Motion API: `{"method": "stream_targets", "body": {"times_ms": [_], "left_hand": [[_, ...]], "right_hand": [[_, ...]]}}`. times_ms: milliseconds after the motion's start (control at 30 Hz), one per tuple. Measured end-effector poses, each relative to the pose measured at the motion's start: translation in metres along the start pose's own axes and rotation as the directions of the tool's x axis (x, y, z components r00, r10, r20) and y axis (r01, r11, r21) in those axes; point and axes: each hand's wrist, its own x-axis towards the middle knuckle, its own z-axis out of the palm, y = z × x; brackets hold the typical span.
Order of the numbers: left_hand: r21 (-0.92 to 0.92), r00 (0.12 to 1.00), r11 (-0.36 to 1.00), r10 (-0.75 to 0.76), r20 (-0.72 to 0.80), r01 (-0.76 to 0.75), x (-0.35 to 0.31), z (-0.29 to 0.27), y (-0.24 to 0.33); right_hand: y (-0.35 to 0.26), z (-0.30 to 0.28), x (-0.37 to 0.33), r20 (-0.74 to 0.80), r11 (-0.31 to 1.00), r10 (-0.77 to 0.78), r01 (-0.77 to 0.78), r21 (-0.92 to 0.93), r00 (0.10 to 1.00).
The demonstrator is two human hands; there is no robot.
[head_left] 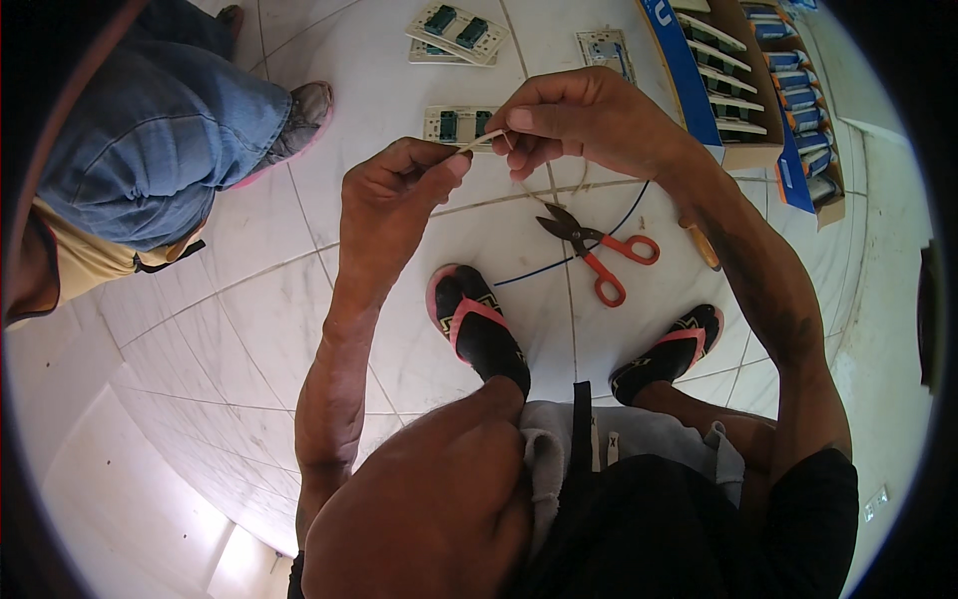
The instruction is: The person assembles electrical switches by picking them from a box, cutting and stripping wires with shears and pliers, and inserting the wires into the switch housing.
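Between my hands, above the floor, runs a thin cream-coloured wire. My left hand pinches one part of it between thumb and forefinger. At the other part my right hand grips it with thumb and fingertips, and a loop of wire hangs below. Just under the hands, partly covered by my fingers, lies a cream switch or socket plate with dark green modules. Snips with red handles rest on the tiles with their dark blades spread, crossing a blue wire.
More plates are stacked at the far side, and another plate lies near a blue box of upright plates. A second box holds small blue packages. An orange handle lies by my right forearm. Another person's jeans-clad leg is at left.
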Motion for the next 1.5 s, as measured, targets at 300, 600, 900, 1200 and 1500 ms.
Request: {"method": "stream_targets", "body": {"times_ms": [300,600,900,1200,1500], "left_hand": [[0.046,1.000,0.999,0.005,-0.010,-0.005,0.000,-0.001,0.001],[0.077,1.000,0.997,0.029,-0.002,-0.029,-0.001,0.001,0.003],[0.283,0.967,0.928,0.254,0.003,-0.244,0.000,0.007,0.005],[0.361,0.933,0.864,0.357,0.051,-0.351,-0.004,0.003,0.009],[0.496,0.880,0.744,0.465,0.099,-0.449,-0.008,0.006,0.018]], "right_hand": [[-0.006,0.008,-0.001,-0.105,0.956,-0.013,-0.018,-0.293,0.994],[-0.009,0.020,-0.004,-0.139,0.823,-0.028,-0.056,-0.565,0.990],[-0.010,0.026,-0.006,-0.255,0.860,0.031,-0.156,-0.486,0.966],[-0.020,0.026,-0.014,-0.146,0.801,0.055,-0.131,-0.584,0.988],[-0.006,0.019,-0.012,-0.213,0.622,-0.204,-0.042,-0.782,0.955]]}}
